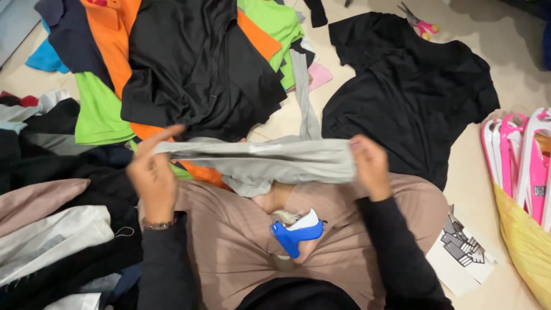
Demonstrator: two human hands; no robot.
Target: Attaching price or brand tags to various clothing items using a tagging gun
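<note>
The floor [516, 51] is tiled and pale, and most of it is covered with clothes. Above the grey garment [270, 161] lies a big heap of clothes [189, 63] in black, orange, green and navy. To the upper right of the grey garment a black shirt [407, 92] is spread flat on the floor. Left of it sits another pile of dark and pale fabric [51, 224]. Far right of it stand pink and white hangers [516, 155] beside a yellow bag [525, 247].

The grey garment itself is stretched flat above the person's lap, between both hands. The left hand [152, 175] grips its left end, fingers closed on the cloth with the forefinger stretched along the top edge. The right hand [370, 163] holds its right end, fingers curled tight around the bunched fabric.

Below the grey garment, on the lap, rests a blue and white tagging gun [295, 232]. Pink scissors [422, 24] lie far above and to its right.
</note>
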